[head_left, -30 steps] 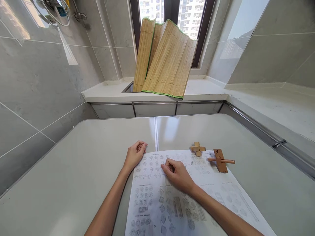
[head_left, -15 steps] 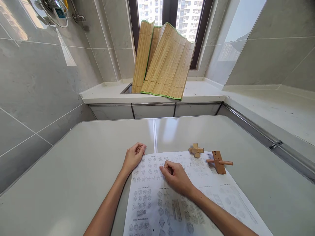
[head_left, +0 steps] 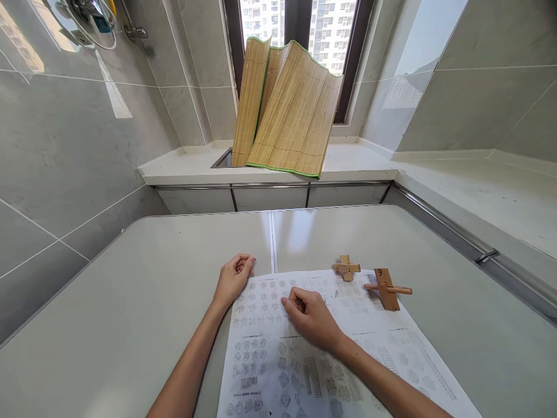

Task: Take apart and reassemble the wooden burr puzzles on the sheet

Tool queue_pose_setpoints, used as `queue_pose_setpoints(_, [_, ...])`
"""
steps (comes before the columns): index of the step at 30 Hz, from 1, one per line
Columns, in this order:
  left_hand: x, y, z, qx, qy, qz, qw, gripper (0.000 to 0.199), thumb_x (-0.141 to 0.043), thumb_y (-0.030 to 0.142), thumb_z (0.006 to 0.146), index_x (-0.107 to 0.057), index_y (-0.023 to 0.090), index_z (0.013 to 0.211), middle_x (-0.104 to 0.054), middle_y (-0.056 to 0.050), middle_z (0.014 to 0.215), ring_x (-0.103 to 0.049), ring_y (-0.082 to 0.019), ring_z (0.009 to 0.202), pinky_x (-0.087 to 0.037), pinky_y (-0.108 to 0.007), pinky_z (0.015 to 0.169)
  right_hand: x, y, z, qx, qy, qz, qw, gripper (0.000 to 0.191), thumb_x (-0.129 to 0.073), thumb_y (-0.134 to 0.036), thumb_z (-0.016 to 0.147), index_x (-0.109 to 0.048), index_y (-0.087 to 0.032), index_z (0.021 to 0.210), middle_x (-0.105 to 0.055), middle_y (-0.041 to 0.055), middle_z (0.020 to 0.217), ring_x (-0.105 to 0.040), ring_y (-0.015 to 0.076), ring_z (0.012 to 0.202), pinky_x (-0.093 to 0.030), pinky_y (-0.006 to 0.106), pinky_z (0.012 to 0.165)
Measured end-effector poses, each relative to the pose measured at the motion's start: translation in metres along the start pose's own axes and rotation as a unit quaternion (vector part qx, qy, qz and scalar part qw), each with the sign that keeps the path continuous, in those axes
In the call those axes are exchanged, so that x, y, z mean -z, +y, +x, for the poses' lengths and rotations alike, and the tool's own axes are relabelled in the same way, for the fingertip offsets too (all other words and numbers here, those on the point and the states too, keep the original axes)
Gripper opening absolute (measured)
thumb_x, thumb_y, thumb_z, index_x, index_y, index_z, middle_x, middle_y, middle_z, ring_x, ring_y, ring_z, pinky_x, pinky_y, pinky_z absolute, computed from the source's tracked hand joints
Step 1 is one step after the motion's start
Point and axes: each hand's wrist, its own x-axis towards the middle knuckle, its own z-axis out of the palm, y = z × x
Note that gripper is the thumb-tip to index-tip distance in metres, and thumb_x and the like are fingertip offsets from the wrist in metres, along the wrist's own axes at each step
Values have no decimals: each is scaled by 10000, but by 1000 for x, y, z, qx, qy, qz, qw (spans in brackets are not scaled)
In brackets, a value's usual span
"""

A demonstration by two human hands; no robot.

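Note:
A large white sheet of paper (head_left: pixel 361 354) covered with rows of small printed drawings lies on the table. My left hand (head_left: pixel 235 276) rests at the sheet's upper left corner, fingers curled in, with nothing seen in them. On the upper middle of the paper lies my right hand (head_left: pixel 312 316), closed in a loose fist with the thumb pointing left; no object shows in it. Beyond it, near the sheet's top edge, is a small cross-shaped wooden piece (head_left: pixel 347 267). To the right of that, a brown wooden plate with a rod through it (head_left: pixel 387 289) sits at the sheet's edge.
The pale table (head_left: pixel 174 273) has a seam (head_left: pixel 272 244) down its far half. Behind it runs a white ledge (head_left: pixel 187 165) holding a folded bamboo mat (head_left: pixel 300 116) in front of the window. Metal rails (head_left: pixel 439 217) and tiled walls surround the table.
The whole view has shifted very slightly. Both hands stay curled in about the same places, and the wooden pieces and paper have not moved.

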Motion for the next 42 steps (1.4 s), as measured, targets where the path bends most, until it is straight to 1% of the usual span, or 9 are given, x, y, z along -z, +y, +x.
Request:
queue_pose_setpoints(11, [0, 0, 1, 6, -2, -13, 1000, 357, -581, 552, 899, -697, 214, 910, -643, 14, 652, -564, -145, 586, -429, -244, 558, -1, 1, -1, 5, 2, 2, 1000, 372, -526, -364, 935, -340, -232, 641, -337, -69, 574, -299, 119, 551, -245, 258, 525])
queue_pose_setpoints(16, [-1, -2, 2, 1, 0, -12, 1000, 384, -579, 578, 891, -698, 212, 902, -656, 6, 668, -579, -154, 610, -442, -250, 585, 0, 1, 0, 0, 4, 0, 1000, 371, -522, -379, 933, -340, -234, 644, -338, -66, 577, -300, 122, 551, -247, 261, 528])
queue_pose_setpoints(22, [0, -2, 2, 1, -5, -12, 1000, 353, -583, 547, 906, -696, 212, 911, -643, 12, 669, -579, -153, 650, -445, -248, 633, 2, -1, -2, 3, 3, 8, 1000, 375, -515, -370, 937, -326, -235, 644, -326, -67, 576, -283, 121, 550, -242, 262, 528])
queue_pose_setpoints(30, [0, -1, 2, 4, -4, -10, 1000, 372, -584, 562, 896, -696, 208, 905, -642, 8, 662, -555, -147, 607, -430, -245, 588, 4, -1, -2, -5, 14, 24, 1000, 381, -543, -375, 926, -343, -233, 634, -346, -70, 565, -298, 116, 542, -251, 258, 524])
queue_pose_setpoints(34, [0, 0, 2, 6, -3, -7, 1000, 377, -583, 567, 894, -700, 209, 906, -640, 8, 658, -553, -147, 606, -429, -244, 582, 8, 0, 0, -31, 15, 73, 997, 384, -565, -432, 932, -403, -233, 645, -437, -65, 519, -376, 119, 512, -302, 256, 524])
queue_pose_setpoints(36, [0, 0, 2, 6, -3, -7, 1000, 377, -581, 568, 894, -700, 211, 901, -641, 7, 658, -556, -149, 613, -429, -244, 585, 10, 0, 1, -49, 22, 119, 991, 396, -578, -479, 931, -425, -233, 660, -474, -62, 505, -411, 121, 504, -336, 256, 534])
queue_pose_setpoints(38, [0, 0, 2, 6, -2, -6, 1000, 380, -581, 572, 891, -702, 212, 893, -644, 5, 657, -561, -152, 621, -433, -245, 588, 13, 0, 3, -64, 31, 180, 981, 422, -604, -526, 914, -423, -235, 668, -480, -65, 501, -419, 117, 491, -342, 253, 525])
queue_pose_setpoints(40, [0, 1, 2, 5, -1, -6, 1000, 388, -582, 579, 885, -704, 210, 886, -646, 0, 657, -563, -155, 623, -438, -247, 587, 15, 0, 5, -79, 46, 244, 965, 455, -641, -547, 889, -398, -239, 658, -438, -83, 487, -374, 100, 454, -297, 241, 480])
queue_pose_setpoints(42, [0, 2, 2, 4, -3, -7, 1000, 395, -583, 584, 881, -706, 209, 886, -645, -3, 661, -562, -156, 621, -438, -246, 580, 18, 2, 7, -89, 68, 306, 945, 483, -674, -535, 867, -366, -242, 640, -370, -104, 473, -293, 80, 415, -221, 233, 433])
